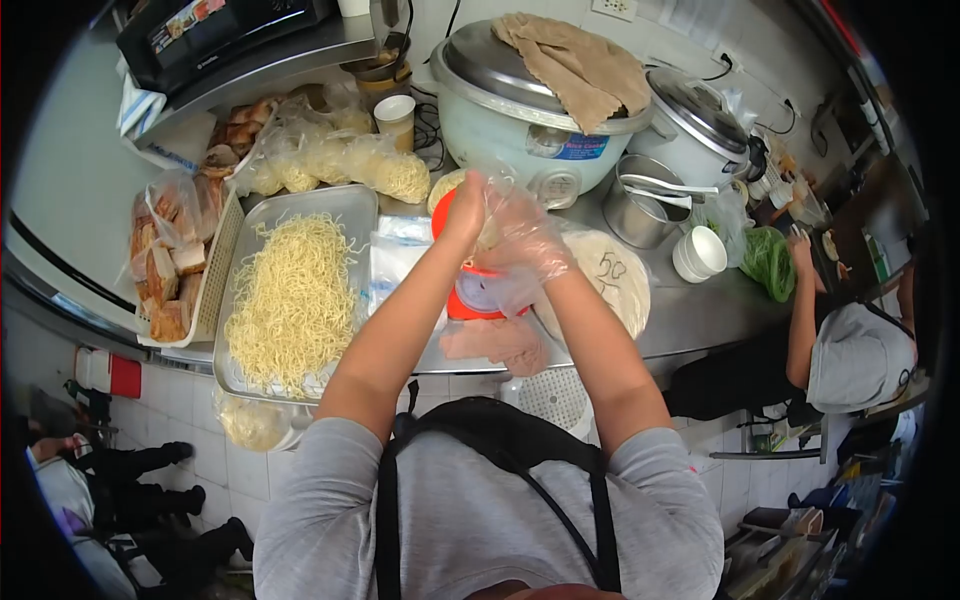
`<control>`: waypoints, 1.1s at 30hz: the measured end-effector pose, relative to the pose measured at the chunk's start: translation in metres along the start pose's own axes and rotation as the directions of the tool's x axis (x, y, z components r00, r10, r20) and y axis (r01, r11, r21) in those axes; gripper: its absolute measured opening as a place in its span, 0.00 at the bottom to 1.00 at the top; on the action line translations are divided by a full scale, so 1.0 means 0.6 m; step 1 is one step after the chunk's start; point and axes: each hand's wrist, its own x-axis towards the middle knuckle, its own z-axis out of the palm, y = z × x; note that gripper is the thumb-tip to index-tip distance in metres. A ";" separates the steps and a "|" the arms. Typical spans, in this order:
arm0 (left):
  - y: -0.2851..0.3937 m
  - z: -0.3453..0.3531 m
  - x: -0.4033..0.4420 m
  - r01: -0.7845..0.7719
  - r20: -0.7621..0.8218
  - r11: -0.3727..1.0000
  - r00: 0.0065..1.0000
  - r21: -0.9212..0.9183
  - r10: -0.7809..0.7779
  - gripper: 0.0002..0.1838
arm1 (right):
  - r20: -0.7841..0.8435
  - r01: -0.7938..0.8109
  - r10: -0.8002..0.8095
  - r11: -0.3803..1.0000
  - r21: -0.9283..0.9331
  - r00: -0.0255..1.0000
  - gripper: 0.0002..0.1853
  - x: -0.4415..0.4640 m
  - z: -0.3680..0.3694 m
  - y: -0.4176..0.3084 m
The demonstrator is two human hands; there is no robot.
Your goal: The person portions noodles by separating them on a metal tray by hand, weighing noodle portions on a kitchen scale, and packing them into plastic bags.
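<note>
Near counter edge: pink cloth, flat, just in front of a red scale. Above the scale, both hands nearly together. Left hand upright at clear plastic; right hand beside it, film over the fingers, glove or bag unclear. A little pale noodle seems to show between them. How tightly either hand grips, I cannot tell.

Handling, my judgement: keep the film's mouth spread and strands clear of its rim; ease the load down centrally, then take both hands off before trusting the dial. Forearms high, so sleeves stay out of the food.

Left of the scale: white plastic bags, then a metal tray with loose noodles heaped in it, within easy reach. Right: round packet marked "50".

Farther back: bagged noodles, then a big rice cooker, brown cloth on its lid.
</note>
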 end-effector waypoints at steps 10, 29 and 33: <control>0.036 -0.038 -0.019 -0.198 0.153 0.495 0.980 0.846 0.130 0.24 | 0.048 -0.295 0.296 0.955 -0.034 0.954 0.13 0.055 0.015 -0.014; 0.118 -0.023 -0.025 -0.627 0.582 0.443 0.773 0.641 0.252 0.08 | 0.245 -0.188 0.212 0.975 -0.118 0.946 0.15 0.045 -0.035 -0.042; 0.124 -0.010 -0.032 -0.700 0.706 0.370 0.693 0.611 0.146 0.11 | -0.019 -0.029 0.028 0.998 -0.055 0.999 0.12 0.035 0.064 0.018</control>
